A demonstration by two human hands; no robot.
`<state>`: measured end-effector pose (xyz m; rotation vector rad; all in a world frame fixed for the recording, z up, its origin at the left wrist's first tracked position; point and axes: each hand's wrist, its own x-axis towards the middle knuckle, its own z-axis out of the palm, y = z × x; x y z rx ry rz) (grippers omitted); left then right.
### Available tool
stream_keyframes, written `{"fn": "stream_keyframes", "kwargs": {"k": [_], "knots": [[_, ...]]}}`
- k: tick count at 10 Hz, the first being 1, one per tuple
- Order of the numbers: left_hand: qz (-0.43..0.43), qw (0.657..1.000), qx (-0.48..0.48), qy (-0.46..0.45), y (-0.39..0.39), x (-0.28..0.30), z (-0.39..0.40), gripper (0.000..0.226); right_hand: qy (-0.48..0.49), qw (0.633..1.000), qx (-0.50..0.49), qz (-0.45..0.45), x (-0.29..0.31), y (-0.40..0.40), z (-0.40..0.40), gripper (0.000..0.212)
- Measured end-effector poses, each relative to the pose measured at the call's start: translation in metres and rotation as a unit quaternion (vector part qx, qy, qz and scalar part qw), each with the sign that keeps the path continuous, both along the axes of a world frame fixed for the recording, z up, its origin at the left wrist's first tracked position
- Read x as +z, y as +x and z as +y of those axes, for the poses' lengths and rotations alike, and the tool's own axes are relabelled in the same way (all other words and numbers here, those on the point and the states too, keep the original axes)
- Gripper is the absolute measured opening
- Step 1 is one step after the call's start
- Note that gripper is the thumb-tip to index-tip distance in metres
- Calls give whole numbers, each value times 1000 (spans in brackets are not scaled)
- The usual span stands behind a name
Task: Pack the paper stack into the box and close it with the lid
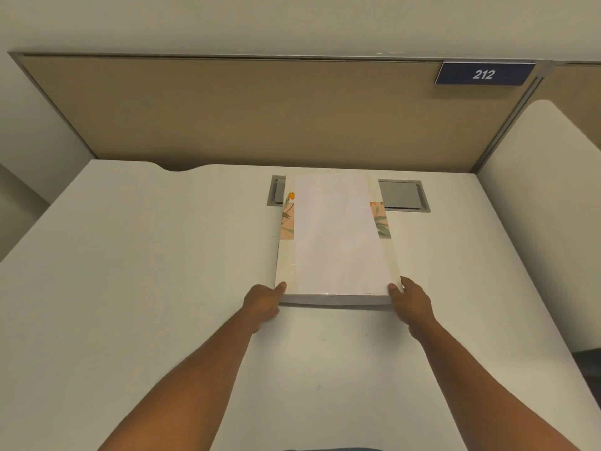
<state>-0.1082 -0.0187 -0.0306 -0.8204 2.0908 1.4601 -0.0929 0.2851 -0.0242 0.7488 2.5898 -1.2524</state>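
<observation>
Clearly, both hands, left and right, pinch the near corners of the box mid-desk, thumbs on top, with the paper lying loose and slightly askew on it, so any tilt could slide sheets off.

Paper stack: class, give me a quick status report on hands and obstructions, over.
Left hand and right hand grip near corners. Paper stack lies on floral box, atop the desk. Nothing in the way.

left hand: fingers curled | right hand: fingers curled | arms outstretched
</observation>
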Motion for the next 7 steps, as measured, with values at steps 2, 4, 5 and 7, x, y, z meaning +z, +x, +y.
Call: {"fn": "stream_keyframes", "kwargs": {"k": [2,4,5,7], "knots": [[68,947,-162,-269,8,9,4,49,57,998,-34,-16,-14,9,-5,37],[119,902,-242,-337,-6,28,12,57,187,981,51,-31,2,-3,-3,51],[178,883,-264,-346,-16,44,16,61,237,966,97,44,24,-10,-13,55],[372,790,-317,-369,-49,114,33,63,340,887,213,230,109,-46,-35,61]]}}
